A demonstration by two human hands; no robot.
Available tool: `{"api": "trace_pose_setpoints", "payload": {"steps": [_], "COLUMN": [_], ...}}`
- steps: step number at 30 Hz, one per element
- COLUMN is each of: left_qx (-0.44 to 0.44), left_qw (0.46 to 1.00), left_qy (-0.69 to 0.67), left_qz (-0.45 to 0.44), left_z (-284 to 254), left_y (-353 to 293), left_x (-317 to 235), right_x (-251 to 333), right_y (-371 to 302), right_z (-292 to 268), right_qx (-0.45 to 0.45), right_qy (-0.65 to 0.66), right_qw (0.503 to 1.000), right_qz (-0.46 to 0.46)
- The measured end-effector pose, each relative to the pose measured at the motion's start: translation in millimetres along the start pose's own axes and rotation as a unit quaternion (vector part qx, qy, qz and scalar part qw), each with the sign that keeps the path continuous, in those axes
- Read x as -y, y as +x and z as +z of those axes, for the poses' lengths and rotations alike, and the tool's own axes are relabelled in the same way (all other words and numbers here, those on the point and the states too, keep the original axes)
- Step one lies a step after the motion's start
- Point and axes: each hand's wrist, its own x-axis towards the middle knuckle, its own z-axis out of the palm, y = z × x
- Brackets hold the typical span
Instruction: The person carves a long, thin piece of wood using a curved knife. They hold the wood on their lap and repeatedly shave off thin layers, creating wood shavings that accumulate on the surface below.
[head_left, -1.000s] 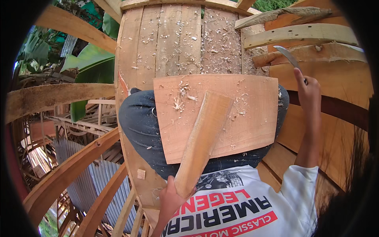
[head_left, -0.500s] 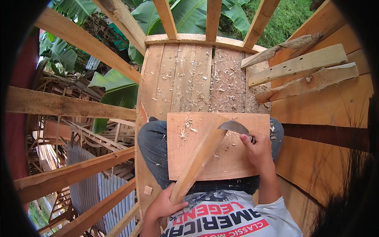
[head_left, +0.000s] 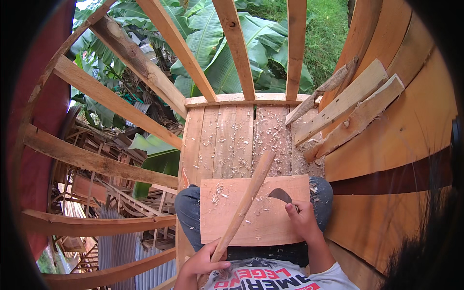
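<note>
Ahead of the hands, a plank floor (head_left: 227,140) strewn with wood shavings (head_left: 273,137) is shown. Loose boards (head_left: 350,108) are leaned to the right, slanted rafters (head_left: 111,99) are seen to the left, and banana leaves (head_left: 220,58) beyond.

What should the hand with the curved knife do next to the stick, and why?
Probably draw the curved blade down along the wooden stick in one short shaving stroke. The right hand holds the blade just beside the stick, the left hand grips the stick's lower end, and the stick lies slanted across the board, where shavings already lie.
</note>
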Motion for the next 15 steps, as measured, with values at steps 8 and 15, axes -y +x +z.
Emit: {"api": "trace_pose_setpoints", "payload": {"steps": [8, 15], "left_qx": [0.012, -0.202], "left_qw": [0.996, 0.957], "left_qy": [-0.033, 0.138], "left_qz": [0.082, 0.155], "left_z": [17, 40], "left_y": [33, 48], "left_x": [-42, -97], "right_x": [-25, -13], "right_y": [-6, -2], "right_z": [-1, -20], "right_qx": [0.062, 0.045], "right_qy": [0.119, 0.214], "right_qw": [0.991, 0.975], "right_qz": [0.011, 0.046]}}
